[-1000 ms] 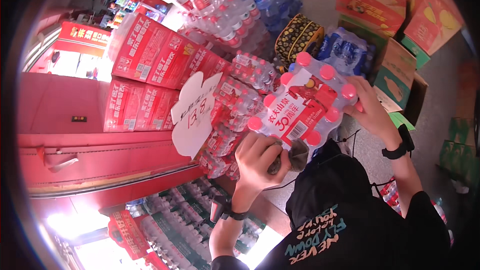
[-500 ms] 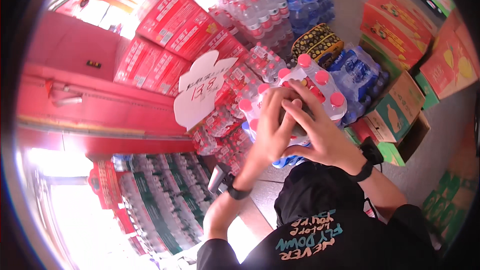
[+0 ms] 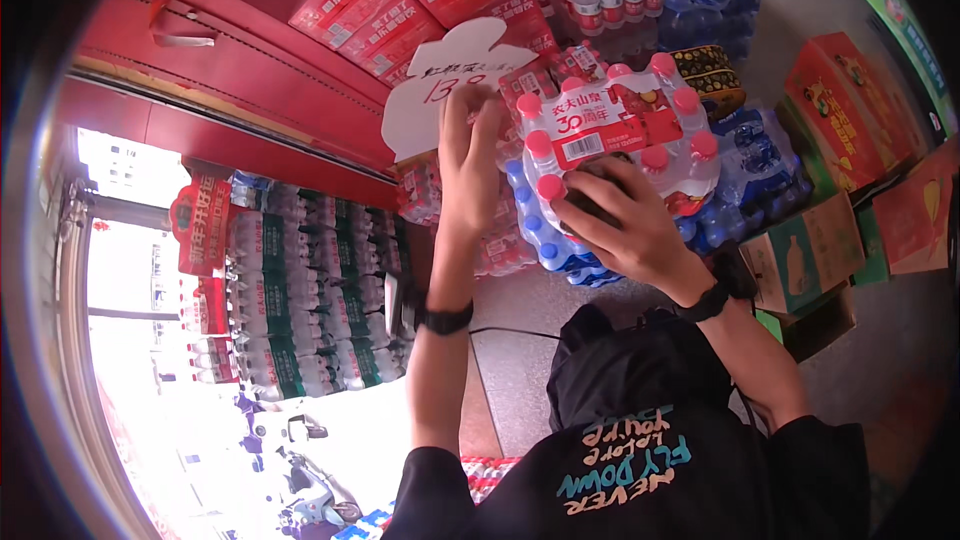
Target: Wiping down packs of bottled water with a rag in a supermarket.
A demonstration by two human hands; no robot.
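Red-capped bottle pack [image 3: 630, 118] beneath and just beyond the right hand [image 3: 638, 232], curled around a dark wad [image 3: 590, 197].

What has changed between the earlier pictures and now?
The left hand let go of the dark object and moved left, toward the white sign. The right hand released the edge of the red-capped pack and now holds that object. The pack stays label-up.

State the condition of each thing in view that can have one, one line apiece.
Left hand: raised, partly blurred
Right hand: curled, gripping
Dark object: gripped, partly covered
Red-capped bottles: capped, wrapped together
Blue-capped bottles: capped, partly hidden
Sign: handwritten, partly covered
Carton: open
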